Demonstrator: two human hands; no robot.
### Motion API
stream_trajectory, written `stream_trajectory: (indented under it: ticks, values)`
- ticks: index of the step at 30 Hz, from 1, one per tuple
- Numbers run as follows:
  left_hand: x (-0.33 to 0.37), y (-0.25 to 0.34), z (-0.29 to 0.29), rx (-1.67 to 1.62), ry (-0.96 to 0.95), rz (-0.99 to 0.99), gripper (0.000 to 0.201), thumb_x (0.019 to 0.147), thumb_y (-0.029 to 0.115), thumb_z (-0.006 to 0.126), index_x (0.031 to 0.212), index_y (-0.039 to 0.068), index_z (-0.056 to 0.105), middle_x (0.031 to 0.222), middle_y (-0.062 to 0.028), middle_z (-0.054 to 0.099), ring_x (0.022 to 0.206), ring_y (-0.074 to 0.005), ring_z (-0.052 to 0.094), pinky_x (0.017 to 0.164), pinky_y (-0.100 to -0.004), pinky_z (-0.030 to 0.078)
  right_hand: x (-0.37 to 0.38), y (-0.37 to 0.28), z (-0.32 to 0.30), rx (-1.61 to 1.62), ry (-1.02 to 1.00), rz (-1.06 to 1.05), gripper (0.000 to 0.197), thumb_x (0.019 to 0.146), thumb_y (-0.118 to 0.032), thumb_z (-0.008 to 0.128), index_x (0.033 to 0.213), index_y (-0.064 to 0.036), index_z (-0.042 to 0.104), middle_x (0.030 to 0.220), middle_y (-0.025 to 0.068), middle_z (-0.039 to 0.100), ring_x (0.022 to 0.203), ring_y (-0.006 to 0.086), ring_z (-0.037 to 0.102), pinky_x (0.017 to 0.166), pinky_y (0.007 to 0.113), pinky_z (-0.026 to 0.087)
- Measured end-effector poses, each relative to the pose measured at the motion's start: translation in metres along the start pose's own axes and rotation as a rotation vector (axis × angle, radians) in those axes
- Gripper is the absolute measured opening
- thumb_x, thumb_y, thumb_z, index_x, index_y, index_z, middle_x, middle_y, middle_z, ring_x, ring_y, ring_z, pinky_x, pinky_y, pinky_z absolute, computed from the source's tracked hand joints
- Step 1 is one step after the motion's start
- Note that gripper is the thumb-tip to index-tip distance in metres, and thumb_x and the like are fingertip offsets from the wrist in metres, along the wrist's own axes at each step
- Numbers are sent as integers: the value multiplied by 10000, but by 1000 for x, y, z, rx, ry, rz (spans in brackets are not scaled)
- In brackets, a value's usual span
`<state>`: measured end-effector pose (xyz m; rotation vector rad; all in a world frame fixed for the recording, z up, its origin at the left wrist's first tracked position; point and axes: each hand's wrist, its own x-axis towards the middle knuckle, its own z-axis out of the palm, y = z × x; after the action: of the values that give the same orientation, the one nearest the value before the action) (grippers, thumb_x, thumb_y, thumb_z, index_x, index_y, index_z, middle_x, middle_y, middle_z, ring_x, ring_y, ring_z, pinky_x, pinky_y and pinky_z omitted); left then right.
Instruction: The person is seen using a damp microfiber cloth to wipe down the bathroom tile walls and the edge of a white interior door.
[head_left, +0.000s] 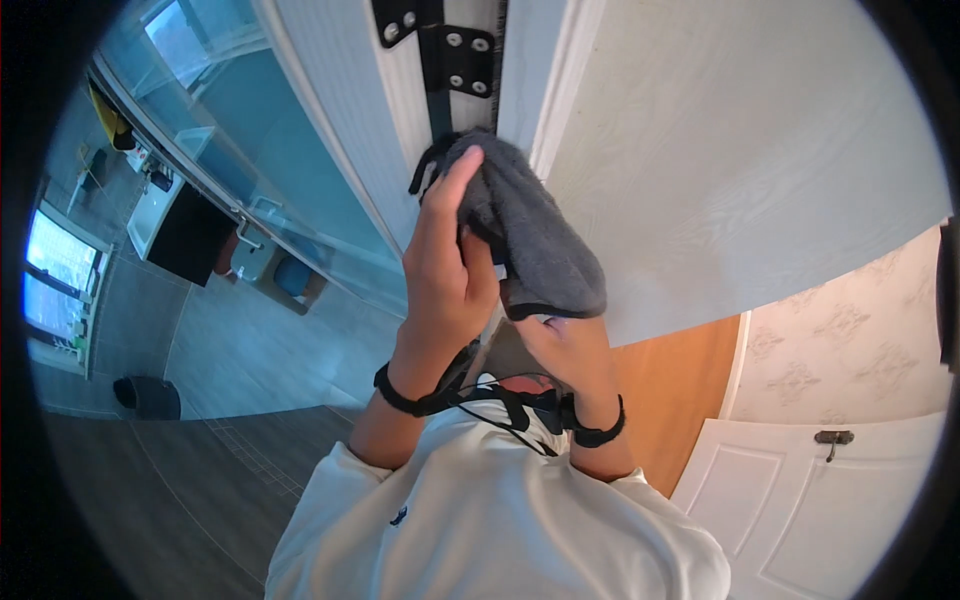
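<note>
A grey plush cloth with a dark trimmed edge is bunched up against the hinge side of a white door frame, just below a black metal hinge. My left hand grips the cloth from its left side, with the index finger stretched up along it and the thumb lower down. Under the cloth's lower edge, my right hand holds its near end; most of its fingers are hidden by the fabric. Black bands circle both wrists, and a thin dark cable hangs between them.
A white door panel stands close on the right. Beyond it are wooden flooring and another white door with a dark handle. To the left, a glass partition borders a tiled bathroom with a black bin.
</note>
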<state>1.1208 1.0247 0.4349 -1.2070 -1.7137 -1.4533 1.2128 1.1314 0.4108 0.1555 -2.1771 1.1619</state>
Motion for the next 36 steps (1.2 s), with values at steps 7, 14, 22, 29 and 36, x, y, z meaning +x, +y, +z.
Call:
stream_trajectory:
  ticks: [7, 14, 22, 29, 36]
  values:
    - [-38, -3, 1, 59, -71, -256, 441, 766, -89, 414, 1199, -13, 444, 1143, -216, 525, 1034, -387, 523, 882, -375, 426, -23, 36, 1, -31, -261, 105, 496, 726, -59, 604, 1199, -25, 458, 1174, 186, 507, 1078, 345, 474, 938, 360, 368]
    - [-36, 22, -14, 91, 38, -58, 336, 701, -104, 479, 997, -8, 604, 1015, -217, 591, 900, -344, 600, 782, -349, 488, -29, 54, -2, 85, -488, 72, 628, 783, -254, 654, 1288, -20, 361, 1271, 194, 438, 1195, 321, 404, 996, 343, 320]
    - [-35, 30, 13, -412, -462, -191, 454, 727, -60, 517, 1168, 45, 525, 1109, -189, 531, 945, -332, 569, 823, -360, 472, -49, 39, -5, 1022, 235, 469, 750, 827, -598, 461, 1235, 29, 414, 1221, 112, 479, 1119, 202, 466, 950, 315, 374]
    - [-2, 14, -2, 7, -239, 106, 432, 710, 37, 623, 1129, 71, 526, 1128, -169, 510, 1064, -334, 497, 913, -407, 396, 41, 33, -53, 658, 432, 180, 457, 873, -363, 502, 1146, 2, 472, 1030, 77, 552, 888, 189, 544, 787, 314, 459]
    - [31, -14, 17, 259, 53, 191, 519, 689, 109, 687, 1163, 84, 476, 1325, -243, 256, 1242, -438, 261, 998, -520, 273, 182, -80, -140, -579, 586, -177, 480, 877, -295, 501, 539, 45, 489, 448, 166, 454, 419, 260, 470, 469, 416, 377]
